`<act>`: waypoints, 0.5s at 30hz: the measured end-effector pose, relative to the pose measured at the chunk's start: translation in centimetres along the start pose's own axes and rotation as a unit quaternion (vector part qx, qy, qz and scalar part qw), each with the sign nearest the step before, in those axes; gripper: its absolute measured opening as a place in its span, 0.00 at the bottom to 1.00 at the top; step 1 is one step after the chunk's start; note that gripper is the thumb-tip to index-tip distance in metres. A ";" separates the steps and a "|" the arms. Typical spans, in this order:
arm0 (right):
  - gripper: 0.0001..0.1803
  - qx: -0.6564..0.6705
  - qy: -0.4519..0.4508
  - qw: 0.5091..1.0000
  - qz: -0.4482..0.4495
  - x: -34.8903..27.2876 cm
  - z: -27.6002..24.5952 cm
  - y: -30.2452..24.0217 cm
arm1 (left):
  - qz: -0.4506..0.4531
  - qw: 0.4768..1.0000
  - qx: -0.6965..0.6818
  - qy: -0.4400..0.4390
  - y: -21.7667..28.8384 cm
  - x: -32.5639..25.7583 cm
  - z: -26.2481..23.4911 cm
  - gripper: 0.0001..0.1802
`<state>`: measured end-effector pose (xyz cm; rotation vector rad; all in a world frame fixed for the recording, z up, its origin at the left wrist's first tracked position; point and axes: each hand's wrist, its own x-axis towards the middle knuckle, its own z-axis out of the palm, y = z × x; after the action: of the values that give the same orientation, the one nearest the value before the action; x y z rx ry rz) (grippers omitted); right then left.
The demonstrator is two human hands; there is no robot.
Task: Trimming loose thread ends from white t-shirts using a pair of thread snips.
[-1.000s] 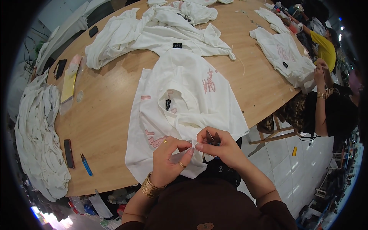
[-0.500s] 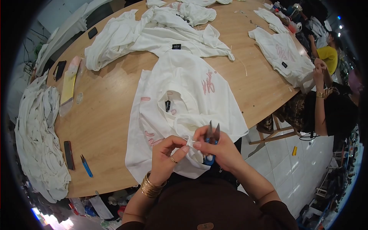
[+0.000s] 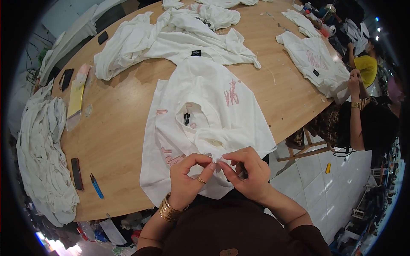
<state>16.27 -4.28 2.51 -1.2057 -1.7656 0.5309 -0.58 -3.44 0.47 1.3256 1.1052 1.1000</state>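
here's pink script (image 3: 232,93) slanting up the white shirt (image 3: 239,128) at the near edge of the tabletop (image 3: 115,128), with a black label (image 3: 186,119) inside its collar (image 3: 207,112)! another black label (image 3: 196,53) shows on white cloth (image 3: 171,47) just beyond, and at the right edge a second shirt (image 3: 299,47) carries pink lettering (image 3: 315,59) and a black tag (image 3: 316,73).

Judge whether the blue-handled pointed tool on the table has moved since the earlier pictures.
No: against the near edge of the wooden table, the blue-handled pointed tool keeps its place and angle.
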 end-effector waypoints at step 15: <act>0.16 -0.029 -0.104 0.994 -0.027 0.9 -0.6 0.8 | -0.023 0.999 0.025 -0.006 0.0 -0.1 -0.3 0.05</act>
<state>17.12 -3.19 2.58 -1.1734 -1.9955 0.5953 -0.91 -3.52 0.48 1.3380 1.1559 1.0340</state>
